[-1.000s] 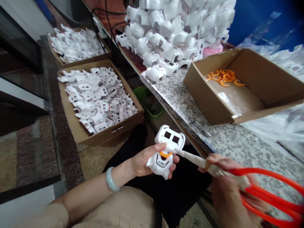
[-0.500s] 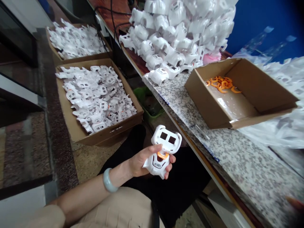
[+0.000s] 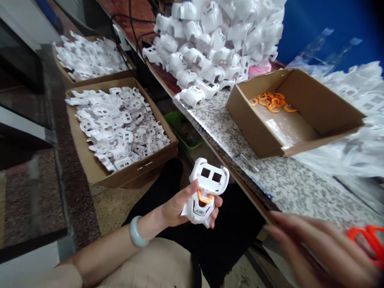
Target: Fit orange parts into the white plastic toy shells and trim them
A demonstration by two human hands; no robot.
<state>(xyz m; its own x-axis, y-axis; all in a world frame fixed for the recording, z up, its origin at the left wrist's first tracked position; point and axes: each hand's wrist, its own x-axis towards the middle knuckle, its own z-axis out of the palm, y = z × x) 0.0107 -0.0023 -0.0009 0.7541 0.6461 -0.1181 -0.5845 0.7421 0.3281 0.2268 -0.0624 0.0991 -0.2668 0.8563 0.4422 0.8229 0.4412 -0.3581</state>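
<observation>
our left hand (image 3: 177,210) grips a white plastic shell (image 3: 207,176), orange clip (image 3: 205,197) fitted; our open right hand (image 3: 318,248) holds nothing; more orange clips (image 3: 271,102) lie in a brown cardboard box (image 3: 255,128).

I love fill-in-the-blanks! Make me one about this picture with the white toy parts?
The left hand grips a white plastic shell with two square ____ near its top.
A pale bangle sits on the left ____.
The cardboard box on the granite counter holds small ____ pieces.

holes; wrist; orange
</observation>
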